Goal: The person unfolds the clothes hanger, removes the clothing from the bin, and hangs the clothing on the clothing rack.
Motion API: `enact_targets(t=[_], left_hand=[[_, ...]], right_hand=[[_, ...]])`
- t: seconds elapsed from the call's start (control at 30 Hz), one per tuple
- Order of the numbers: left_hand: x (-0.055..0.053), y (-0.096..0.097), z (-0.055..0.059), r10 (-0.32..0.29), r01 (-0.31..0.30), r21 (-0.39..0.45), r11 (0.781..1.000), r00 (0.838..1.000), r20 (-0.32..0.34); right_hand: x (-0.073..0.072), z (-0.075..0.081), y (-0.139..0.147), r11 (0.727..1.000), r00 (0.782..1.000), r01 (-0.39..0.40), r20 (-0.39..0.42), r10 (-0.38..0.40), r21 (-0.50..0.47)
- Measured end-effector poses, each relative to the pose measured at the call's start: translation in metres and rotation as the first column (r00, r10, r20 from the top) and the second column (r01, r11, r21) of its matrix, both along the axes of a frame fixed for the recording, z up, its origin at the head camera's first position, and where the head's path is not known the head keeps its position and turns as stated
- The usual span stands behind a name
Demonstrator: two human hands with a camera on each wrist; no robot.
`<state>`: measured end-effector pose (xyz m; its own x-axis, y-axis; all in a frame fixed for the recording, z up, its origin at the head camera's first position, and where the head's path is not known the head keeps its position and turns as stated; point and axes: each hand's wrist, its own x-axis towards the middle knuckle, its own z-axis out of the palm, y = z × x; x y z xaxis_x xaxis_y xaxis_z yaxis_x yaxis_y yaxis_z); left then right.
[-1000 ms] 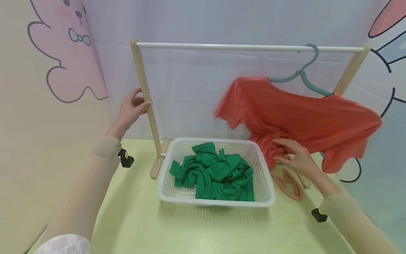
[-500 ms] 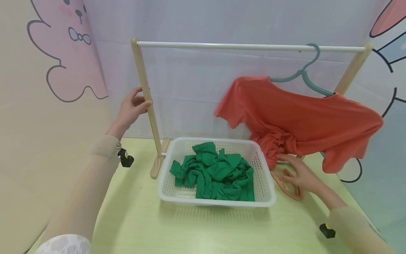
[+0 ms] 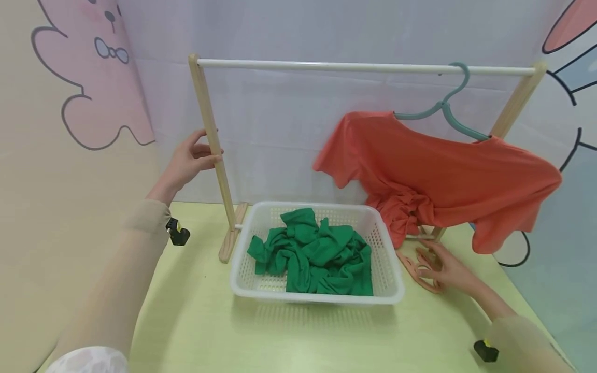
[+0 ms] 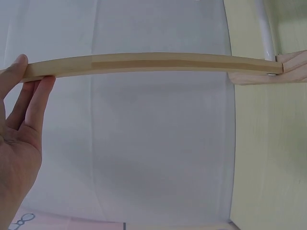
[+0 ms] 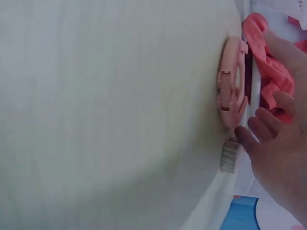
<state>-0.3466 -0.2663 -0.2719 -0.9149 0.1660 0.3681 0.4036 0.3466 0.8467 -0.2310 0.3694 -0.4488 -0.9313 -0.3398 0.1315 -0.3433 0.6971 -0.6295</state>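
Pinching a wooden post (image 3: 204, 101) with the left hand (image 3: 185, 159), the right hand (image 3: 450, 272) spread at a pink plastic piece (image 3: 410, 268).
In the head view, the pink plastic piece lies on the table (image 3: 196, 321), just beside the right end of a white basket (image 3: 317, 298) of crumpled green cloth (image 3: 317, 254); a red shirt (image 3: 434, 163) hangs behind, on a teal hanger (image 3: 442, 105) hooked over a white rail (image 3: 326, 66). In the left wrist view, thumb and fingers clamp the post from opposite edges. In the right wrist view, the right hand's fingers are apart, near the pink plastic piece; whether they touch it I cannot tell.
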Motion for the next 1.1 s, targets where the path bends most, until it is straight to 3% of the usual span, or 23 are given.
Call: enact_targets(t=[0.13,0.4,0.47,0.67,0.83,1.1], left_hand=[[0.002,0.002,0.002,0.011,-0.011,-0.015,1.000,1.000,0.006],[0.004,0.005,0.004,0.029,-0.029,-0.036,0.999,1.000,0.011],[0.004,0.005,0.003,0.036,-0.036,-0.038,0.999,0.999,0.012],[0.001,0.003,-0.001,0.050,-0.050,-0.030,0.998,0.999,-0.002],[0.002,0.003,0.001,0.059,-0.059,-0.043,0.997,0.998,-0.003],[0.004,0.005,0.003,0.054,-0.053,-0.049,0.997,0.998,0.012]], right_hand=[[0.001,-0.005,0.001,1.000,0.997,-0.001,0.080,0.001,-0.007],[0.002,-0.010,-0.008,0.992,0.999,-0.020,-0.030,0.023,0.122],[0.006,-0.011,-0.011,0.991,0.999,-0.031,-0.023,0.034,0.129],[0.019,-0.015,-0.014,0.995,0.997,-0.028,0.068,0.021,0.092],[0.021,-0.014,-0.012,0.998,0.987,-0.016,0.160,0.007,0.058],[0.020,-0.007,-0.001,0.996,0.935,0.030,0.355,0.002,-0.084]])
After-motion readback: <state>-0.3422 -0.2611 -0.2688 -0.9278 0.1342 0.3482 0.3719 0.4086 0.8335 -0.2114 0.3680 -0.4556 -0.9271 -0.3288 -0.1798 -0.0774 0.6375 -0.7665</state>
